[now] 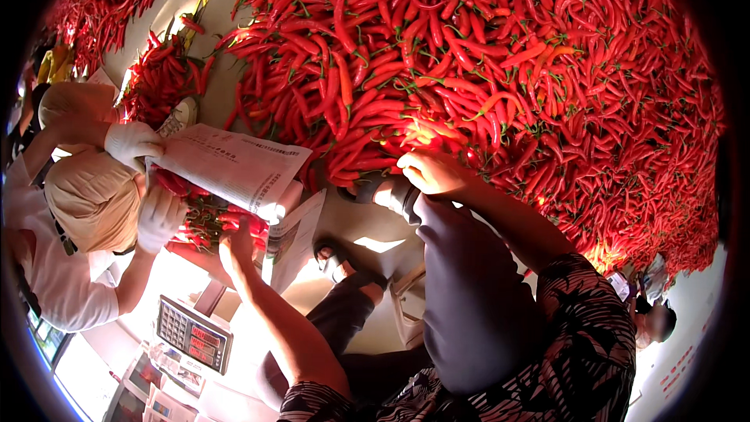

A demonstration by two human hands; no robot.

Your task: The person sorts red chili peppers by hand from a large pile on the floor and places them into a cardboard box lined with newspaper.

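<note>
My left hand (237, 247) is at the near edge of a paper-lined box (275, 219). Its fingers are closed around red chili peppers (244, 221) at the top of the load. Held above my knee, beside the big chili pile (461, 39), my right hand (431, 173) has curled fingers; whatever may be in them is hidden. A printed paper sheet (234, 158) folds up over the far side of the box. A co-worker's two white-gloved hands (162, 217) are at the box's left side, one by the paper and one by the peppers.
A digital scale with keypad and red display (194, 334) stands at the lower left. The co-worker's beige cap (94, 191) is close on the left. A smaller chili heap (162, 78) lies beyond a shoe (181, 116). Another person (655, 320) is at the far right.
</note>
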